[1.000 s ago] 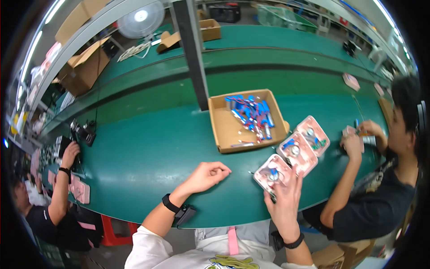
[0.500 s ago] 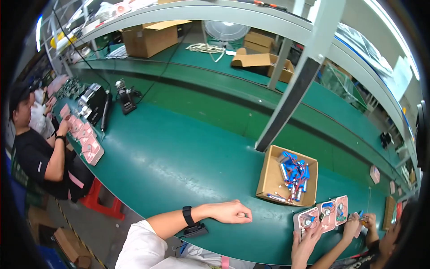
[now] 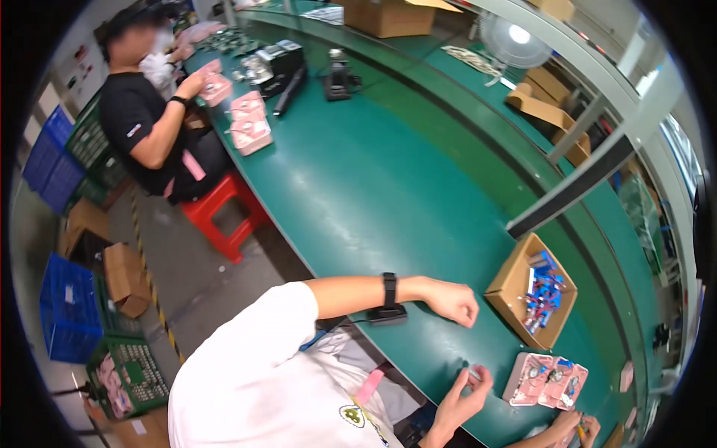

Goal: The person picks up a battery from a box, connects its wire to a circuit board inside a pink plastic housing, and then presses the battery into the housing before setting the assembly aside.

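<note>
My left hand (image 3: 452, 301) rests on the green table with its fingers curled in; nothing shows in it. A black band is around that wrist. My right hand (image 3: 464, 396) is at the table's near side, palm turned up, thumb and bent fingers apart, and I see nothing held. To its right, apart from it, pink plastic housings (image 3: 529, 379) lie side by side with small round parts and wires inside. Beyond both hands stands a cardboard box (image 3: 510, 293) with blue cylindrical cells (image 3: 545, 287) and red wires.
A co-worker's hands (image 3: 579, 429) work at the lower right edge. At the far left another person (image 3: 146, 112) sits by pink housings (image 3: 250, 134). A red stool (image 3: 228, 216), a grey post (image 3: 575, 183) and blue crates (image 3: 71, 306) stand around the green table (image 3: 358, 194).
My right hand has drawn away from the pink housings, moving left. The view has swung left, so the table and box appear turned. My left hand stays curled.
</note>
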The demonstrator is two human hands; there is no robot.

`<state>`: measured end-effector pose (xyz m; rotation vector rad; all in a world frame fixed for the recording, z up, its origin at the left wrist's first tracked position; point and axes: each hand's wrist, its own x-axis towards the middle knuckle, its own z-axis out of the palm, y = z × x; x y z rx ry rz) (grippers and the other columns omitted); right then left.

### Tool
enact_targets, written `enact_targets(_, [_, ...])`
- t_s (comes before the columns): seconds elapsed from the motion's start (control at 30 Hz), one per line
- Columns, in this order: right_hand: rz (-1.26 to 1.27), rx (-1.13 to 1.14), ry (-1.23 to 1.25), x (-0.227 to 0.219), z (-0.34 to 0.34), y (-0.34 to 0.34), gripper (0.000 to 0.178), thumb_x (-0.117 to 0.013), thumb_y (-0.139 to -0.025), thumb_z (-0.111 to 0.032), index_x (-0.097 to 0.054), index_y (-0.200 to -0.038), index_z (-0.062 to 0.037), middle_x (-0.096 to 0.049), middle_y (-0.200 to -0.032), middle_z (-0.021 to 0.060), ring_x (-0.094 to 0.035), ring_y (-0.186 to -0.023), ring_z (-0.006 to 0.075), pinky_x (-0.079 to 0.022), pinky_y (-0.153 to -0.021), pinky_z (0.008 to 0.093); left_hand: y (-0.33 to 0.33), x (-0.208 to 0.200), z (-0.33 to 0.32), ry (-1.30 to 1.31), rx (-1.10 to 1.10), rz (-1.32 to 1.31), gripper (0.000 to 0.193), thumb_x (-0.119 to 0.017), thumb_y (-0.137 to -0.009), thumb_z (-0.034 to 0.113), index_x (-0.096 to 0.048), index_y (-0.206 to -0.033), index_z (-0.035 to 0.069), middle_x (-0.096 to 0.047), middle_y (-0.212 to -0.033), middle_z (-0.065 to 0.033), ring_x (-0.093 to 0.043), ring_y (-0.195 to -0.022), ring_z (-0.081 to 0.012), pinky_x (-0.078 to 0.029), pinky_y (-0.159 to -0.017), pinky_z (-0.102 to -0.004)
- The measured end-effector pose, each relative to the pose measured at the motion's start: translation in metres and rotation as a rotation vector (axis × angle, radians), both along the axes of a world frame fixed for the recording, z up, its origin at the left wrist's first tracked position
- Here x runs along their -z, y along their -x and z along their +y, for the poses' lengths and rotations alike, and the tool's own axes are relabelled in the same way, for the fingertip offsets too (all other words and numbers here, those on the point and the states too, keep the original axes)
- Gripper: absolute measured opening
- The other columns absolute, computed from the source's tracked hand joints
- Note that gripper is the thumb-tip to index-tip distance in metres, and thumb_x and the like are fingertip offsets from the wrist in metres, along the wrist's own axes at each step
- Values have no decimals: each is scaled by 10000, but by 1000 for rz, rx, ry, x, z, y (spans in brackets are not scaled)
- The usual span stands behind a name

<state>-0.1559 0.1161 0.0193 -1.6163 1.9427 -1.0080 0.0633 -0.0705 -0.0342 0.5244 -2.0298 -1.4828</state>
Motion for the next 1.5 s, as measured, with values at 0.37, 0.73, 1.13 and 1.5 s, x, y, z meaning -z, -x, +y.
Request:
enact_targets(0.37, [49, -215, 42, 23, -18, -28, 192, -692, -1015, -84, -658, -1161, 36, -637, -882, 60, -512, -655, 101, -414, -578, 273, -203, -129, 129, 684, -1093, -375, 106, -687, -891, 42, -712, -994, 32, -659, -898, -148, -675, -836, -350, -563, -733, -446])
enact_targets(0.73, [129, -356, 78, 20, -37, -70, 192, -704, -984, -51, -661, -1150, 36, -614, -879, 61, -505, -656, 127, -432, -604, 299, -305, -83, 157, 225, -1582, -424, 121, -681, -922, 41, -730, -1022, -5, -703, -996, -136, -708, -895, -271, -569, -813, -373])
enact_targets(1.13, [171, -735, -4, -55, -78, -160, 948, -875, -835, -107, -341, -1615, -39, -501, -1519, 227, -540, -1353, 381, -482, -1107, 445, -387, 17, 197, -23, -2110, 285, 249, -579, -1032, 29, -644, -1262, -43, -687, -1223, -130, -669, -1118, -183, -566, -986, -352])
enact_targets(1.5, [228, -1166, 223, -22, -225, -358, 1278, -1027, -626, -308, -262, -1644, -203, -200, -1688, 356, -279, -1548, 538, -348, -1250, 568, -470, 2, 169, -21, -1898, 472, 422, -560, -1065, 159, -545, -1446, -24, -597, -1429, -151, -585, -1322, -251, -481, -1113, -404])
